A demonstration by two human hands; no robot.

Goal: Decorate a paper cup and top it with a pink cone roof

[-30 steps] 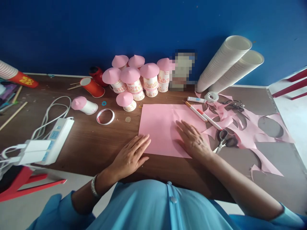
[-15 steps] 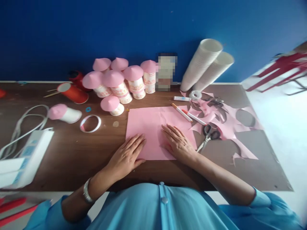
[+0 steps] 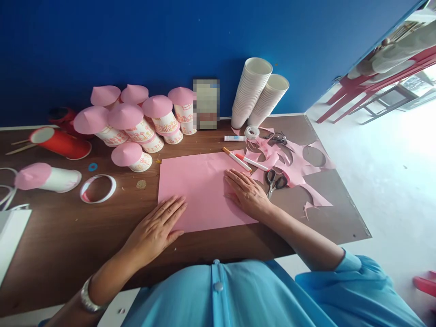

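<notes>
Two hands, fingers extended and gripping nothing—left hand (image 3: 158, 229) at the near left corner, right hand (image 3: 248, 193) toward the right—stay pressed on the pink sheet (image 3: 195, 186), holding it flat on the table (image 3: 85, 236); only the view has swung rightward. Markers (image 3: 237, 159) obstruct its far right corner; scissors (image 3: 271, 184) and offcuts (image 3: 295, 171) lie beyond.

No lettering can be read, though the white tube (image 3: 233, 138) seems to bear tiny blue print (image 3: 240, 138).

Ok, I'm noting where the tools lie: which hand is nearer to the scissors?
Right. The scissors lie just to the right of the right hand, while the left hand is farther away, at the left side of the pink sheet.
</notes>
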